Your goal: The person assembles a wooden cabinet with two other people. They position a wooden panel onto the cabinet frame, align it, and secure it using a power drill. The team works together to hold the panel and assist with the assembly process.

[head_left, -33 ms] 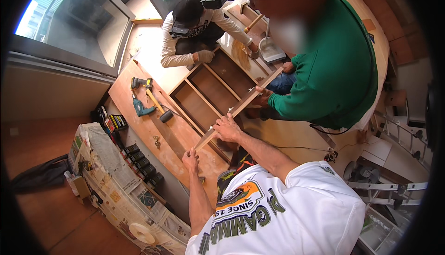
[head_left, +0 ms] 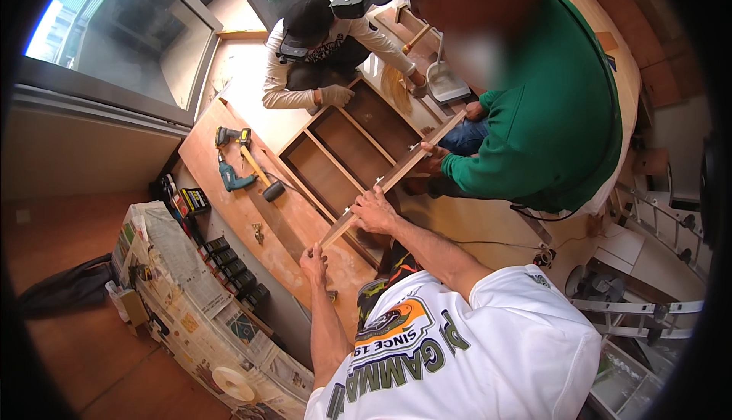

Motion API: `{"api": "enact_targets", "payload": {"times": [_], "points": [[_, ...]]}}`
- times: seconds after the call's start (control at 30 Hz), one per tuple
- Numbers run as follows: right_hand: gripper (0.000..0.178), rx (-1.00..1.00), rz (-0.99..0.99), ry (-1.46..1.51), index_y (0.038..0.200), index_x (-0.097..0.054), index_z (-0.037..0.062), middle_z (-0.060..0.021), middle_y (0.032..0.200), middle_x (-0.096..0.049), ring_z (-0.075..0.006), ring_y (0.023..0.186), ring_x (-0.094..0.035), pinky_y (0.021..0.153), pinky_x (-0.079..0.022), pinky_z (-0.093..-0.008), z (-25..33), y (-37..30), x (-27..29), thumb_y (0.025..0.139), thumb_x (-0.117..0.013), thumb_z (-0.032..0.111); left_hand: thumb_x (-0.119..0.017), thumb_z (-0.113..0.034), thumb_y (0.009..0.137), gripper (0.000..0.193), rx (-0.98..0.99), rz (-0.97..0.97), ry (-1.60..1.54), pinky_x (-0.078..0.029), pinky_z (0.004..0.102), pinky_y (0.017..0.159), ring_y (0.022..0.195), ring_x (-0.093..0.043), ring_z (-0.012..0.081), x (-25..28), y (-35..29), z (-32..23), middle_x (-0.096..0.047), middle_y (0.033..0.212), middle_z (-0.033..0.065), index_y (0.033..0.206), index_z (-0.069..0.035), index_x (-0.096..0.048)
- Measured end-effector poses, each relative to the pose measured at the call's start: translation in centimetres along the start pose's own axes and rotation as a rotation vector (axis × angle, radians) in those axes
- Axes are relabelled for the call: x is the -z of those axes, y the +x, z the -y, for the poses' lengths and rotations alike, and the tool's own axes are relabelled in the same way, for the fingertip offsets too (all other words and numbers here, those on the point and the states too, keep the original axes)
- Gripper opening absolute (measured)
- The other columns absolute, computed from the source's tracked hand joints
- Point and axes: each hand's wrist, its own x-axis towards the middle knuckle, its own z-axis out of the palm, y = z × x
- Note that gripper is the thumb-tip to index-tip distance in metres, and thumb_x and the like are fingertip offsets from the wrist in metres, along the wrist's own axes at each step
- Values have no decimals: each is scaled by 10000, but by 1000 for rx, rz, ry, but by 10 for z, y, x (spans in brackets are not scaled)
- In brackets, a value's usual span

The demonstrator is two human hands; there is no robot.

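A long narrow wooden board [head_left: 405, 164] with small light fittings along it slants over the near edge of a wooden cabinet frame [head_left: 354, 140]. My left hand [head_left: 313, 263] grips the board's near left end, fingers closed. Farther along, my right hand [head_left: 374, 212] is wrapped over the same board beside one fitting. A co-worker in a green top [head_left: 534, 115] holds the far right part with both hands. The frame is divided into open compartments. Another co-worker in a white top [head_left: 354, 42] crouches behind it, one gloved hand [head_left: 335, 96] at its far edge.
On the wooden panel [head_left: 229, 225] at left lie a mallet [head_left: 271, 189], a teal drill [head_left: 232, 178] and a yellow-black cordless drill [head_left: 229, 138]. A dustpan [head_left: 446, 83] and a broom stand at the back. A newspaper-covered surface [head_left: 183, 305] is nearer left; a ladder [head_left: 633, 307] lies right.
The gloved hand and arm of the far co-worker have shifted very slightly. My hands and the board hold the same place.
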Motion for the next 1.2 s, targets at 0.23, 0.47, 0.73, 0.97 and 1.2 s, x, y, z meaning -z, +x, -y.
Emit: {"api": "enact_targets", "payload": {"times": [0.23,0.47,0.73,0.97,1.2], "points": [[455,-11,26,16,1194,-707,162,-94,1179,-631,-292,1232,-529,1141,-226,-590,0,3,-1,953,-621,538,-714,-372,978,464,-15,-36,20,-529,292,547,716,-701,171,-1,2,3,-725,957,97,1210,27,-675],[467,-16,97,43,1241,-689,160,-104,1265,-626,-304,1291,-506,1182,-187,-608,5,4,7,969,-601,530,-737,-397,942,493,-48,-139,104,-583,325,705,766,-746,180,-6,-3,2,-780,958,128,1226,4,-708],[474,27,34,-8,1237,-707,208,-97,1211,-637,-310,1219,-537,1111,-233,-582,-4,9,-18,965,-586,577,-728,-537,930,676,-88,-213,0,-592,342,624,781,-749,219,-14,-28,15,-752,1049,155,1310,13,-623],[480,33,76,-51,1240,-709,200,-99,1226,-638,-312,1222,-538,1099,-249,-578,-2,13,-13,976,-570,576,-725,-549,931,695,57,-58,-129,-588,335,665,851,-745,221,-17,-37,55,-740,1075,139,1328,10,-615],[474,8,98,-28,1253,-698,221,-87,1261,-627,-308,1259,-525,1114,-232,-606,-2,11,-13,964,-589,581,-762,-339,939,547,258,177,56,-561,307,630,795,-703,186,-5,-59,117,-715,1097,117,1349,-8,-614]]}}
